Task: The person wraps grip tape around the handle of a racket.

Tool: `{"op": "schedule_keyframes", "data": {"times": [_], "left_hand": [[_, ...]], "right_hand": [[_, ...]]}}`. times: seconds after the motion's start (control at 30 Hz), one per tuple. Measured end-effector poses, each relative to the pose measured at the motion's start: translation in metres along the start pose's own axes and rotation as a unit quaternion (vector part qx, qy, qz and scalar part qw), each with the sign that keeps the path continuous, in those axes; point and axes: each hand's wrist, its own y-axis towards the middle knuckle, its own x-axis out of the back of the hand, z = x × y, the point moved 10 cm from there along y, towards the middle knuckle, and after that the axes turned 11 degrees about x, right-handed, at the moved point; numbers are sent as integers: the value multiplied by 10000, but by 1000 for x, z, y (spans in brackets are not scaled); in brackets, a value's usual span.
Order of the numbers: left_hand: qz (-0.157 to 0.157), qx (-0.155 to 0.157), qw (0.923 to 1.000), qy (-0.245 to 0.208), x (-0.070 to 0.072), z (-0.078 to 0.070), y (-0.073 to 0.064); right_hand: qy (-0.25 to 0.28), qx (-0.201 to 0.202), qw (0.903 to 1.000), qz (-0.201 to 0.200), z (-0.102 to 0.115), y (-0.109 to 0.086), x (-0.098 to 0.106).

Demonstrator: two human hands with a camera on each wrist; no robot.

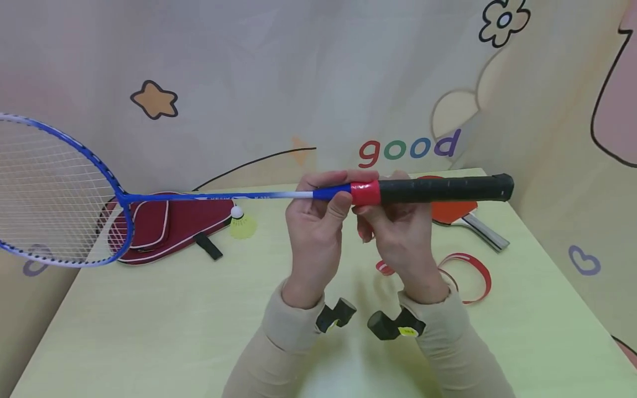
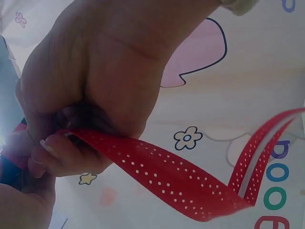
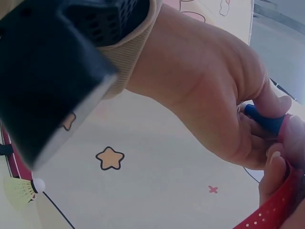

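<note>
A blue and white badminton racket (image 1: pixel 229 195) is held level in the air, its strung head at the left and its black handle (image 1: pixel 448 189) at the right. My left hand (image 1: pixel 313 237) grips it at the blue cone, thumb in front and fingers behind. A band of red grip tape (image 1: pixel 365 193) lies around the top of the handle. Below the handle, my right hand (image 1: pixel 405 243) pinches the red tape strip (image 2: pixel 157 169), which has white dots and trails away in a loose loop. The right fingertips are partly hidden in the head view.
On the table (image 1: pixel 199 331), a dark red racket bag (image 1: pixel 184 221) lies at the back left with a yellow shuttlecock (image 1: pixel 242 224) beside it. A red table tennis bat (image 1: pixel 453 211) lies at the back right, behind the right hand. A printed cloth (image 1: pixel 318 72) hangs behind.
</note>
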Motion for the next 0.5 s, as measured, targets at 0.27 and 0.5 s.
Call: {"op": "schedule_keyframes", "data": {"times": [0.27, 0.5], "left_hand": [[-430, 82, 9985, 327, 6, 2, -2], [-667, 44, 9946, 800, 11, -1, -1]], "right_hand": [[-292, 97, 9994, 163, -1, 0, 2], [-321, -36, 9992, 254, -3, -1, 0]]}}
